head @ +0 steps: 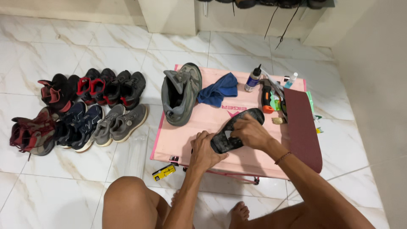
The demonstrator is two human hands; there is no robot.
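Holding the black shoe sole [239, 129] flat on the pink folding table [199, 123], your left hand [204, 149] clamps its near end while your right hand [250, 132] presses fingers closed over its middle. Keep the left grip firm and the sole flush with the table; the grey shoe [181, 94] and blue cloth [218, 89] lie beyond, well apart.

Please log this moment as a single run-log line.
left hand: steadies black sole at near end | right hand: presses on sole's middle | sole: lying on pink table | nearby: grey shoe, blue cloth
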